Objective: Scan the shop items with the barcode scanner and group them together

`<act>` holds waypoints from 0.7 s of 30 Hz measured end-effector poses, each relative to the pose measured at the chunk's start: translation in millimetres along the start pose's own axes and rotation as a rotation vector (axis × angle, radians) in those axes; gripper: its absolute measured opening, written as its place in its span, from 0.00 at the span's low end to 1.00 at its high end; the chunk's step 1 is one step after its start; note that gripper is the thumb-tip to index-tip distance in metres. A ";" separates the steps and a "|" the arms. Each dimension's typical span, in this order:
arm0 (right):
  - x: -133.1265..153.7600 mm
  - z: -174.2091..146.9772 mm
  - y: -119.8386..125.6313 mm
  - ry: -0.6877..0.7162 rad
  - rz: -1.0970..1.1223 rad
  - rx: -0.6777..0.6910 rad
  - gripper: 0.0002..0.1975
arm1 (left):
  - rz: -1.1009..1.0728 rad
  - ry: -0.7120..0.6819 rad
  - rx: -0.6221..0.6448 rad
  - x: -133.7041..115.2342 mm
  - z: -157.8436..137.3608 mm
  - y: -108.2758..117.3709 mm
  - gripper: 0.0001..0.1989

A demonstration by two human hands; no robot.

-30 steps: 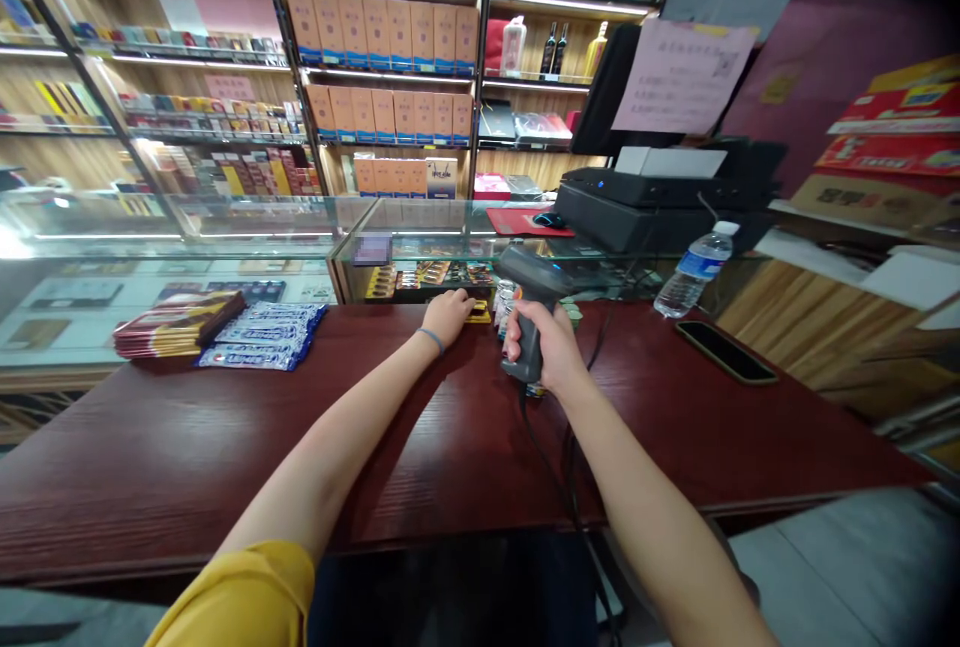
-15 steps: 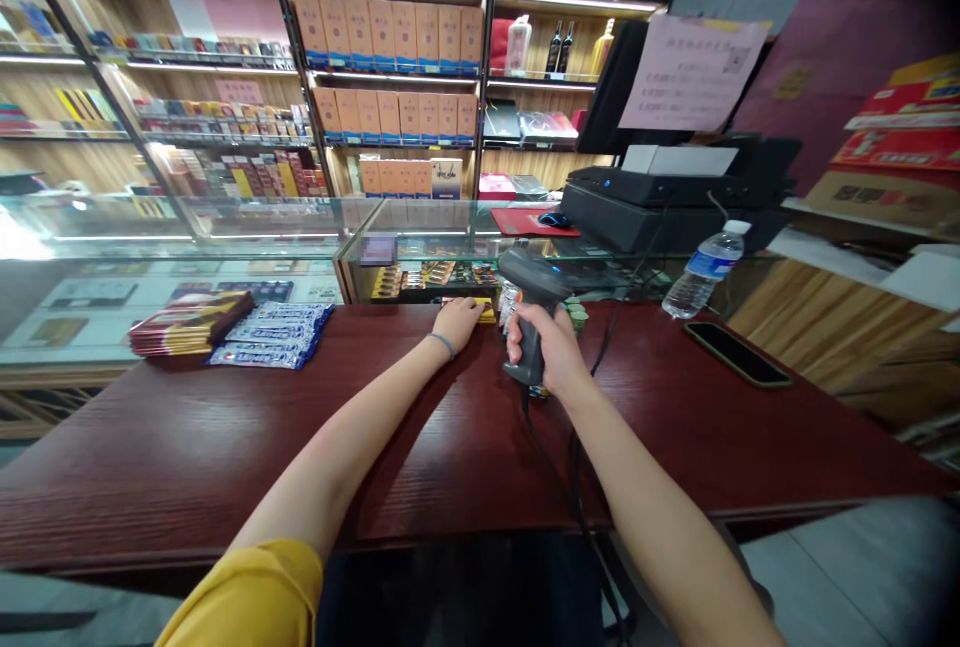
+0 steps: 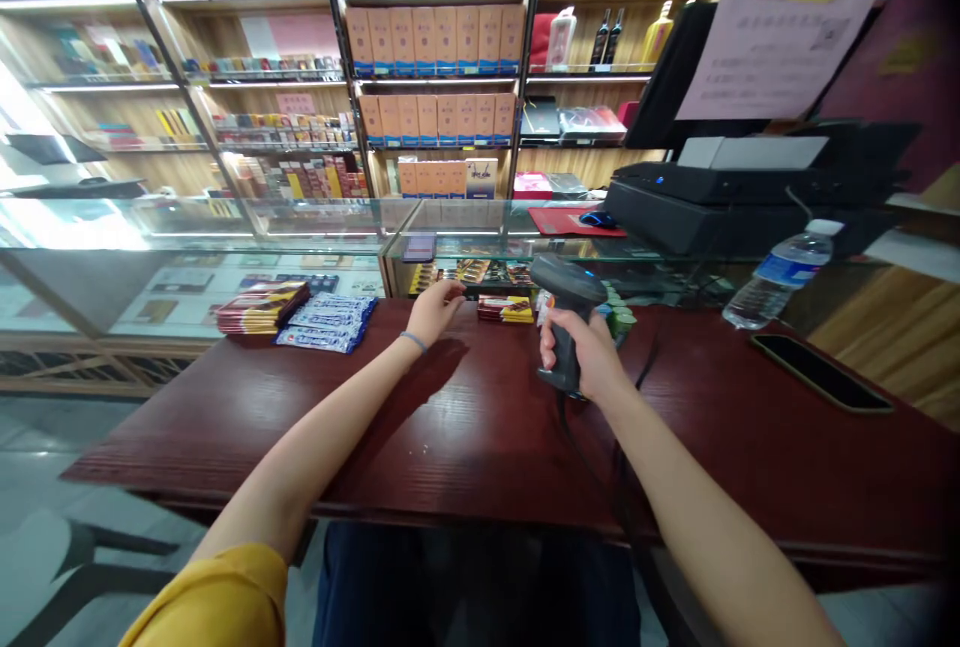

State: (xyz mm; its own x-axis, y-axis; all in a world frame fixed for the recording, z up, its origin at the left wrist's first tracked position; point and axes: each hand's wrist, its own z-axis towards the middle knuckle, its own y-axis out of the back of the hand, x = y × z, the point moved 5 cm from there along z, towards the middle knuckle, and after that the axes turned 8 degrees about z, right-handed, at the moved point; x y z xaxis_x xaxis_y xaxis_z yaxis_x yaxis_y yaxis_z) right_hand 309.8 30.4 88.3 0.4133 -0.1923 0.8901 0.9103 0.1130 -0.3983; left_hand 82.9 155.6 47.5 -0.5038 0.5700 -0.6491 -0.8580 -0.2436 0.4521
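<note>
My right hand (image 3: 592,352) is wrapped round the handle of a black barcode scanner (image 3: 566,279), its head pointing forward and left above the desk. Below it hangs the scanner's cable. My left hand (image 3: 435,310) is off to the left with loosely bent fingers apart and nothing visible in them. Just right of those fingertips, without contact, lies a small stack of red-and-yellow packets (image 3: 506,309) at the desk's far edge. Partly hidden behind the scanner are some green-and-white items (image 3: 619,312) whose kind I cannot make out.
On the dark red desk (image 3: 450,447), red-and-yellow packets (image 3: 259,307) and blue-and-white sachets (image 3: 328,322) lie at left. A water bottle (image 3: 784,272) and a phone (image 3: 821,372) are at right. Behind stand a glass display case (image 3: 315,217), a black printer-like machine (image 3: 675,202) and stocked shelves.
My left hand has come off the small red-and-yellow stack and moved left, leaving it on the desk. My right hand keeps the scanner. The view has swung to the left.
</note>
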 end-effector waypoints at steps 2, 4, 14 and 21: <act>-4.8 -2.5 -4.7 -0.022 -0.020 0.028 0.10 | 0.109 -0.014 -0.035 5.7 -5.1 25.4 0.08; -10.1 -6.0 -10.8 -0.046 -0.049 0.059 0.10 | 0.242 -0.003 -0.048 13.4 -11.1 51.4 0.07; -36.7 -24.5 -35.1 -0.181 -0.147 0.167 0.14 | 0.557 0.109 -0.208 68.7 -48.5 181.3 0.08; -39.1 -30.9 -41.2 -0.235 -0.187 0.154 0.14 | 0.717 0.257 -0.357 118.3 -74.6 260.5 0.08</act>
State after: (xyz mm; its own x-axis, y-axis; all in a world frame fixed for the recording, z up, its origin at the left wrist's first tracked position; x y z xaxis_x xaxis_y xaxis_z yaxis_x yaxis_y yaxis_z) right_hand 256.8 3.1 63.0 0.2066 0.0044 0.9784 0.9481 0.2463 -0.2013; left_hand -207.6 101.0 42.9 -0.9087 -0.0036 -0.4175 -0.2798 -0.7370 0.6152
